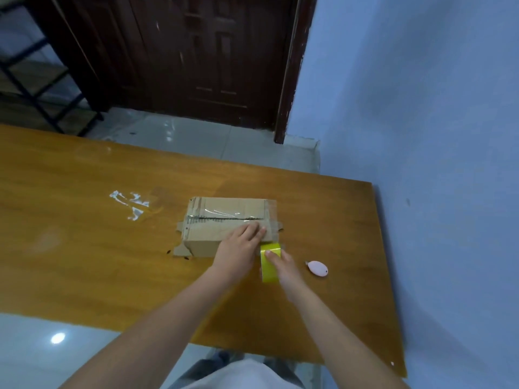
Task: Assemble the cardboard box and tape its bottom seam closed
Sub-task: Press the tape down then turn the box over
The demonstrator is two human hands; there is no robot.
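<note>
Your cardboard box (224, 226) is lying on the wooden surface (84, 248), toward its right half, with its flaps folded in and the middle seam (224, 219) facing up. The seam is showing as a dark, ragged gap, with old clear tape glinting over it. Your left hand (238, 248) is lying flat on the near right part of the box, its fingers (252, 230) stretched out straight and pressing the flap down just beside the seam. Your right hand (283, 265) is gripping the yellow tape roll (269, 261), fingers curled round it, and is holding it against the box's near right corner, right next to your left hand. A pink oval cutter (317, 268) is resting on the surface just to the right of your right hand, apart from it. Scraps of clear tape (130, 203) are sitting stuck to the surface, well to the left of the box.
</note>
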